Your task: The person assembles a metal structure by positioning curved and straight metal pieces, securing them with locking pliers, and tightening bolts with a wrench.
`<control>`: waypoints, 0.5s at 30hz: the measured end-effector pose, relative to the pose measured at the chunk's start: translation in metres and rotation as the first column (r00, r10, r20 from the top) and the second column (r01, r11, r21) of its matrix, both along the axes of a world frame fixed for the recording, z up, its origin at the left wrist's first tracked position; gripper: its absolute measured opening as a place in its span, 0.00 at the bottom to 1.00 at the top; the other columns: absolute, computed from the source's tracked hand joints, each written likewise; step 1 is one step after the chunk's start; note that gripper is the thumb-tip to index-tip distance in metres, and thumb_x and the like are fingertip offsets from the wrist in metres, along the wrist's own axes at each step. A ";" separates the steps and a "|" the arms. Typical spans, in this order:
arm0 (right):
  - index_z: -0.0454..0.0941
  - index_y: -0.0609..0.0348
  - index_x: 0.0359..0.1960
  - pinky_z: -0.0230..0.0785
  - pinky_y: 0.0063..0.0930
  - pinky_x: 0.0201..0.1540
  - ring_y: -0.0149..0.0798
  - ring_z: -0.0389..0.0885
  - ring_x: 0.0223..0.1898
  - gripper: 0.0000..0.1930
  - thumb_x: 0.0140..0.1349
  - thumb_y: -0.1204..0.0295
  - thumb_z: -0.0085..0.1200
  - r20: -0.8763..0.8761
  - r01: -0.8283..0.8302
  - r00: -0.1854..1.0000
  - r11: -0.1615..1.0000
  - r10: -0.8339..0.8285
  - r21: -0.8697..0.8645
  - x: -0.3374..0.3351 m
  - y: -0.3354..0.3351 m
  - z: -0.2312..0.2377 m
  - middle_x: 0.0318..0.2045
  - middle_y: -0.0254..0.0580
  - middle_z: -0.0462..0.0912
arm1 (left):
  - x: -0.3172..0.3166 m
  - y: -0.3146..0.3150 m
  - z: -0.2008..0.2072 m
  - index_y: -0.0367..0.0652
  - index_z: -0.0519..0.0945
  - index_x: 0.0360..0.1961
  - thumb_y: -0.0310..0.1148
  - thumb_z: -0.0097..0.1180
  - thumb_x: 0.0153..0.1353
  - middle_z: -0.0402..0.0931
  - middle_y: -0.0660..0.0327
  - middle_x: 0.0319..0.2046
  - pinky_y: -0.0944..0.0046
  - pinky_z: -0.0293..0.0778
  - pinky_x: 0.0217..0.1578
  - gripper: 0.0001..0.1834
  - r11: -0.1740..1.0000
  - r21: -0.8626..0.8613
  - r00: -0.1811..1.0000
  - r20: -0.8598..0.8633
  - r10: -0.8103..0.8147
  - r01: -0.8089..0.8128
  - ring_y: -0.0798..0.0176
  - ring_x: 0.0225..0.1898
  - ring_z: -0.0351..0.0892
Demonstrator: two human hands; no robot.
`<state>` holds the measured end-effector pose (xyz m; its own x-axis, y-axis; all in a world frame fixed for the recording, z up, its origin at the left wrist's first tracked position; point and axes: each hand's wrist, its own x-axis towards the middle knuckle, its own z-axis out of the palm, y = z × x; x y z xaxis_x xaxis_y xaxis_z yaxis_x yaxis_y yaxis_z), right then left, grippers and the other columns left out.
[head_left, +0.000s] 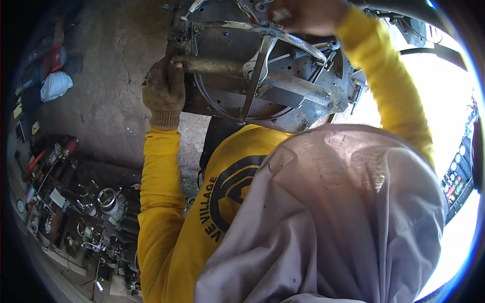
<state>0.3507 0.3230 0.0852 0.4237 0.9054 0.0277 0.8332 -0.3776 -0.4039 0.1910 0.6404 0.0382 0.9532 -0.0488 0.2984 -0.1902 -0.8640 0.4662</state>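
Observation:
My left hand [165, 90], in a brown knit glove with a fingertip showing, is closed round the left end of a rusty metal pipe [214, 66]. The pipe lies across a metal ring frame [232, 24], passing under its flat crossbar [256, 81]. Below these is a dark steel plate [222, 99] with drilled holes. Beyond the ring's far edge is my right hand [308, 16], smeared by motion; its fingers do not show clearly, nor whether they hold anything. A small washer [260, 7] lies close by it.
Pale cloth [323, 212] covers much of the lower right. On the floor at left are a white cloth bundle [56, 86] and cluttered metal parts [108, 199]. A small clamp-like piece [357, 93] juts from the plate's right edge. Bright light floods the right.

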 end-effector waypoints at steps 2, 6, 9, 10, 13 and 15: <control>0.86 0.56 0.34 0.74 0.37 0.38 0.46 0.83 0.31 0.08 0.61 0.65 0.60 0.019 0.246 0.969 0.969 -0.247 0.010 -0.045 -0.039 -0.013 0.28 0.44 0.84 | 0.005 -0.004 0.000 0.39 0.84 0.47 0.45 0.49 0.70 0.84 0.52 0.36 0.56 0.80 0.38 0.21 1.000 0.001 1.000 0.017 -0.004 0.004 0.50 0.36 0.85; 0.87 0.48 0.39 0.76 0.35 0.40 0.47 0.84 0.31 0.16 0.63 0.52 0.58 -0.183 0.468 0.866 0.883 -0.466 -0.031 -0.074 -0.062 -0.021 0.28 0.44 0.85 | 0.003 -0.002 -0.003 0.39 0.84 0.46 0.45 0.51 0.69 0.84 0.51 0.36 0.56 0.79 0.39 0.20 0.998 0.064 1.000 0.024 0.012 -0.014 0.49 0.36 0.85; 0.86 0.57 0.37 0.74 0.33 0.40 0.40 0.84 0.33 0.11 0.63 0.62 0.59 -0.446 0.563 0.704 0.817 -0.553 -0.125 -0.052 -0.061 -0.002 0.31 0.44 0.85 | 0.003 0.004 -0.014 0.39 0.84 0.44 0.43 0.53 0.68 0.83 0.51 0.38 0.56 0.79 0.38 0.18 0.998 0.069 0.995 0.095 -0.004 -0.002 0.48 0.37 0.84; 0.86 0.57 0.39 0.75 0.30 0.41 0.39 0.83 0.33 0.11 0.64 0.64 0.59 -0.379 0.500 0.787 0.863 -0.486 -0.068 -0.041 -0.066 -0.001 0.32 0.43 0.86 | 0.002 0.003 -0.012 0.39 0.84 0.44 0.43 0.53 0.68 0.83 0.51 0.38 0.56 0.79 0.38 0.18 0.997 0.073 0.996 0.091 -0.004 -0.002 0.48 0.37 0.84; 0.86 0.48 0.24 0.71 0.43 0.38 0.46 0.81 0.30 0.13 0.53 0.53 0.65 -0.159 0.312 0.941 0.948 -0.298 0.070 -0.016 -0.059 0.023 0.23 0.39 0.83 | 0.005 -0.001 -0.008 0.38 0.83 0.42 0.41 0.53 0.68 0.83 0.51 0.39 0.56 0.79 0.39 0.16 0.992 0.117 0.994 0.093 -0.049 0.038 0.48 0.38 0.84; 0.87 0.48 0.25 0.70 0.44 0.38 0.44 0.80 0.30 0.13 0.56 0.53 0.64 -0.165 0.321 0.937 0.945 -0.307 0.068 -0.012 -0.045 0.023 0.23 0.36 0.84 | 0.006 0.002 -0.010 0.38 0.82 0.42 0.39 0.53 0.68 0.83 0.52 0.38 0.56 0.79 0.38 0.15 0.990 0.140 0.994 0.095 -0.050 0.036 0.48 0.37 0.84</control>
